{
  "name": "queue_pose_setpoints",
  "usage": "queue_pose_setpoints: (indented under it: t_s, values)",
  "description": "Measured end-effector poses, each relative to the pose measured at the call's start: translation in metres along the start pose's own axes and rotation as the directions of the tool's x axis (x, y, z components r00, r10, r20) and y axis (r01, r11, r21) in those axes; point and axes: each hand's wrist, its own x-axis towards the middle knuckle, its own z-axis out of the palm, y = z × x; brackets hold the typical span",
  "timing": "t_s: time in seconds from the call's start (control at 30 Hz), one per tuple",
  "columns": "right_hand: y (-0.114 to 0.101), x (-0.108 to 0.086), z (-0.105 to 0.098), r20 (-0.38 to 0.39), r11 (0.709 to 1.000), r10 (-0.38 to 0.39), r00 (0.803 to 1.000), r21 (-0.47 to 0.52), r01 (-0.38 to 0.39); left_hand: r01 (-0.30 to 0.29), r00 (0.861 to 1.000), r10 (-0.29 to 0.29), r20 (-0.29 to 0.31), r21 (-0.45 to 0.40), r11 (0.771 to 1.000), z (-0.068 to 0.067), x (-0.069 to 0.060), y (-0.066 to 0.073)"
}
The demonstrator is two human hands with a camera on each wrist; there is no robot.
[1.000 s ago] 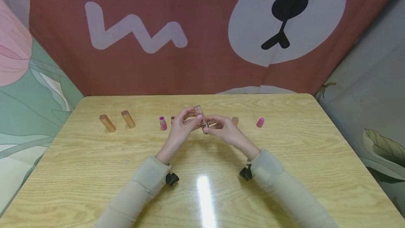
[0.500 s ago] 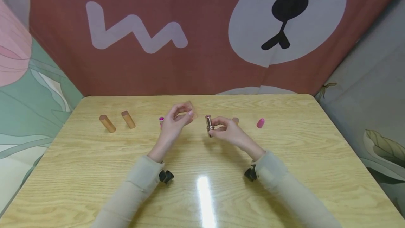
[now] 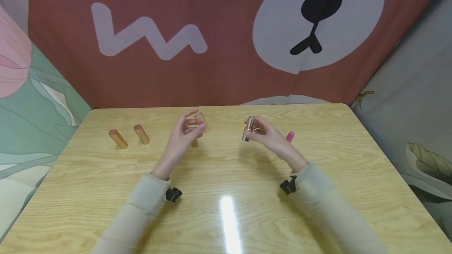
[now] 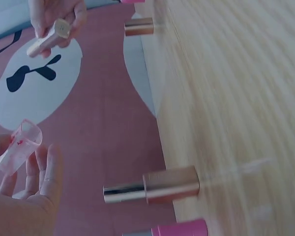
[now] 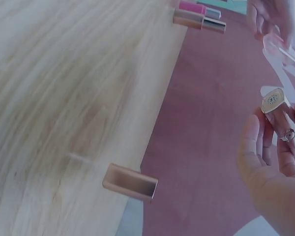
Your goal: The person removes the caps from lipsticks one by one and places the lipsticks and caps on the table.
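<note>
Between thumb and fingers, my left hand (image 3: 181, 133) holds a clear pinkish lipstick cap (image 3: 202, 122), its open end visible in the left wrist view (image 4: 32, 132). My right hand (image 3: 268, 136) pinches a shiny metallic lipstick tube (image 3: 248, 128), uncapped and slightly tilted above the table. The two hands are well apart. Near the left hand stand an uncapped rose-gold lipstick (image 4: 172, 186) and a pink lipstick base (image 4: 182, 229); in the head view the left hand hides the pink one. A rose-gold cap (image 5: 130, 182) stands near the right hand, which hides it in the head view.
Two tan lipsticks (image 3: 118, 139) stand at the left of the wooden table (image 3: 219, 179). A pink cap (image 3: 290, 136) stands behind the right hand. A red cloth with a bear print (image 3: 229, 77) hangs along the table's back edge.
Both hands were together on the clear-capped lipstick. The cap has come off the tube, and the hands have moved apart, left hand leftward with the cap, right hand rightward with the tube.
</note>
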Motion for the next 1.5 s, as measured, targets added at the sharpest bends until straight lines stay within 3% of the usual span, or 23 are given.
queue_pose_setpoints:
  t_s: [0.17,0.33,0.53,0.73,1.0,1.27,1.5]
  values:
    - [-0.001,-0.001,-0.007,-0.017,0.999,0.038,0.999,0.001,-0.038,0.014,1.0,-0.014,-0.004,0.085,0.996,-0.011,-0.002,0.0]
    - [-0.001,-0.002,-0.014,-0.055,0.998,0.061,0.997,-0.001,-0.061,0.033,0.999,-0.031,-0.029,0.097,0.995,-0.024,-0.002,-0.002]
    - [0.0,-0.004,-0.024,-0.097,0.998,0.07,0.993,0.011,-0.07,0.019,0.997,-0.012,-0.072,0.099,0.995,-0.039,-0.002,-0.002]
    - [0.0,-0.007,-0.036,-0.159,0.999,0.051,0.986,-0.003,-0.052,0.062,0.994,-0.047,-0.096,0.157,0.986,-0.058,-0.004,-0.005]
    - [-0.001,-0.013,-0.05,-0.218,0.99,0.142,0.966,0.008,-0.143,0.068,0.993,-0.049,-0.11,0.175,0.982,-0.082,-0.005,-0.016]
    - [0.005,-0.019,-0.061,-0.265,0.995,0.095,0.959,0.068,-0.08,0.13,0.988,-0.104,-0.111,0.252,0.959,-0.097,-0.006,-0.027]
    - [0.013,-0.025,-0.073,-0.271,0.994,0.084,0.959,0.086,-0.063,0.153,0.988,-0.137,-0.075,0.292,0.944,-0.1,-0.005,-0.032]
